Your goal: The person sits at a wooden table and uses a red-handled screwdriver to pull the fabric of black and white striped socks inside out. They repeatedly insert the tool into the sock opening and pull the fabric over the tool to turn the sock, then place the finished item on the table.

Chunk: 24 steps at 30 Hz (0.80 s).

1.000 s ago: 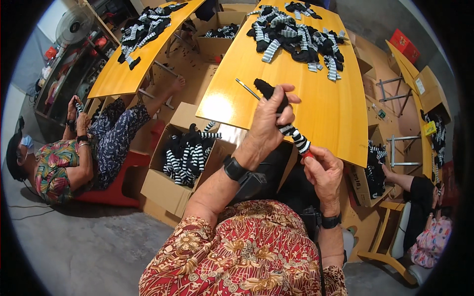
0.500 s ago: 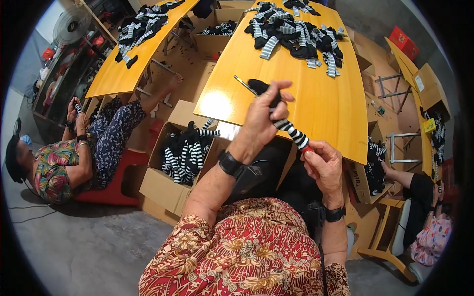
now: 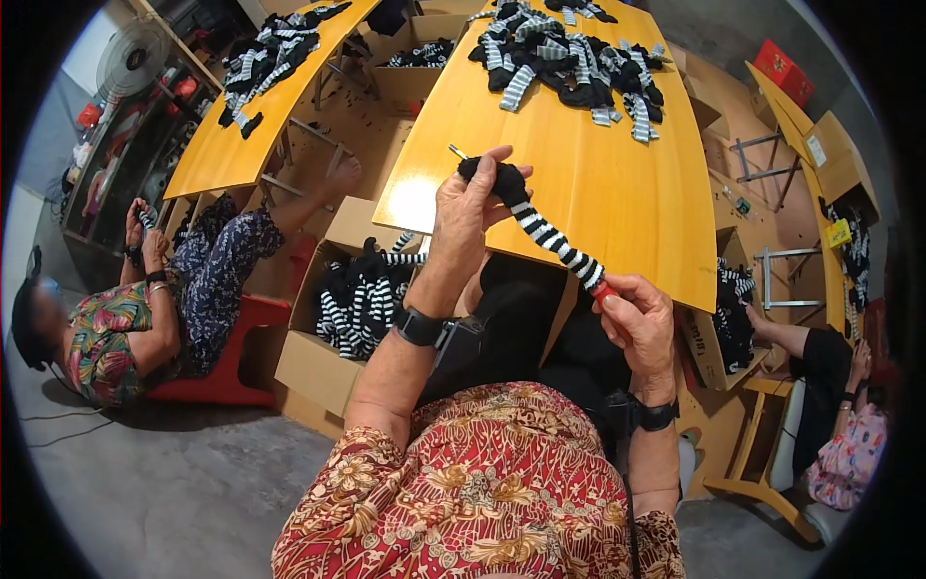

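A black-and-white striped knitted sock (image 3: 550, 234) is stretched diagonally over the near edge of the table, threaded on a thin tool. Its black end is bunched up, and a metal tip (image 3: 457, 151) pokes out beyond it. My left hand (image 3: 458, 214) grips this black end between thumb and fingers. At the lower right, my right hand (image 3: 640, 323) is closed round the tool's red handle (image 3: 604, 290), right beside the sock's striped end. The shaft inside the knit is hidden.
The yellow table (image 3: 424, 174) carries a heap of striped socks (image 3: 569, 63) at its far end. Open cardboard boxes (image 3: 323, 372) of socks flank my knees. A person (image 3: 125, 328) sits left on a red chair (image 3: 227, 362); another (image 3: 849, 434) sits right.
My left hand has moved left and slightly down along the tool, drawing the sock longer and bunching its black end nearer the tip. My right hand stays on the handle.
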Motion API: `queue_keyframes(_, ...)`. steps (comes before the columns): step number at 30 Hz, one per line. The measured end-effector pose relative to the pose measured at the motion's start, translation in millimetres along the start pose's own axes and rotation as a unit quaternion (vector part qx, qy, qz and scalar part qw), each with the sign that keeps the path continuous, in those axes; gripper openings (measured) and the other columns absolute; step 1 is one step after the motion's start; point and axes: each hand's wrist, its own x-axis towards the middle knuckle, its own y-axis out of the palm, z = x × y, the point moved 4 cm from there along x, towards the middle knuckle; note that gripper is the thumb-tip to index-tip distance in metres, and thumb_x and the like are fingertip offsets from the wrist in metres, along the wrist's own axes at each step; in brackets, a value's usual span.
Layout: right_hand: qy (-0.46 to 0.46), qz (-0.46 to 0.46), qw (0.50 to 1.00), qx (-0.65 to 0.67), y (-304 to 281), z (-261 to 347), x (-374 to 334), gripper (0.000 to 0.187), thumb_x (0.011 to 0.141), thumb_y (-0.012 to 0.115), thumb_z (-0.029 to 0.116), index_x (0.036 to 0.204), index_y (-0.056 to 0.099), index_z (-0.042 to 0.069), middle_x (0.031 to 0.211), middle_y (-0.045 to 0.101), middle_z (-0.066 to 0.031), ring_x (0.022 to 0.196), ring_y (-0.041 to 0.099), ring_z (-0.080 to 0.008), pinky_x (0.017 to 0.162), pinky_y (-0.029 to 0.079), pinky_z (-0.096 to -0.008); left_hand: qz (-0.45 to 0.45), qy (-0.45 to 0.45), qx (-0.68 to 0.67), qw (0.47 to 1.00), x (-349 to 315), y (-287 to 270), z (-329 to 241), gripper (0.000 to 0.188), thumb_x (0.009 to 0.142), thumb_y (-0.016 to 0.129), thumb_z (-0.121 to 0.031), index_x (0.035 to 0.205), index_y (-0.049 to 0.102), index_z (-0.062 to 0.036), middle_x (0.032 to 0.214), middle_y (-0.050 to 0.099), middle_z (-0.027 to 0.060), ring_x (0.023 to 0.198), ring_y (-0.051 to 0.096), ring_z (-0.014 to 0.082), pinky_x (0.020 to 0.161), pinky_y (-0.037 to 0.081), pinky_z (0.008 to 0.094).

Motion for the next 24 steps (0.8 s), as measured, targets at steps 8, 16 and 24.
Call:
queue_keyframes(8, -0.076, -0.045, 0.994, -0.071, 15.5, -2.3, -19.7, 0.025, 0.086, 0.061, 0.0, 0.111, 0.063, -0.002, 0.077, 0.06, -0.0032, 0.055, 0.049, -0.0043, 0.044, 0.035, -0.0177, -0.062, 0.042, -0.136, 0.988, -2.5, 3.3, 14.8, 0.025, 0.095, 0.059, -0.02, 0.114, 0.061, -0.0038, 0.101, 0.068, 0.0069, 0.086, 0.066, 0.0124, 0.076, 0.056, 0.0264)
queue_keyframes(16, -0.125, -0.03, 0.988, -0.087, 8.3, 3.8, -24.6, 0.027, 0.084, 0.061, -0.003, 0.111, 0.063, -0.003, 0.082, 0.06, -0.0044, 0.058, 0.05, -0.0051, 0.049, 0.038, -0.0184, 0.007, 0.033, -0.115, 0.993, -8.3, 11.6, -11.0, 0.019, 0.092, 0.061, -0.01, 0.11, 0.059, -0.0044, 0.096, 0.066, 0.0043, 0.086, 0.066, 0.0127, 0.074, 0.056, 0.027)
queue_keyframes(24, -0.096, -0.045, 0.994, -0.036, 11.7, -3.0, -31.9, 0.029, 0.082, 0.061, -0.004, 0.111, 0.063, -0.003, 0.082, 0.061, -0.0056, 0.055, 0.049, -0.0053, 0.045, 0.036, -0.0188, -0.043, 0.045, -0.067, 0.996, -3.6, 2.5, -10.5, 0.017, 0.089, 0.067, -0.015, 0.102, 0.062, -0.0047, 0.092, 0.068, 0.0045, 0.068, 0.065, 0.0116, 0.065, 0.057, 0.0242)
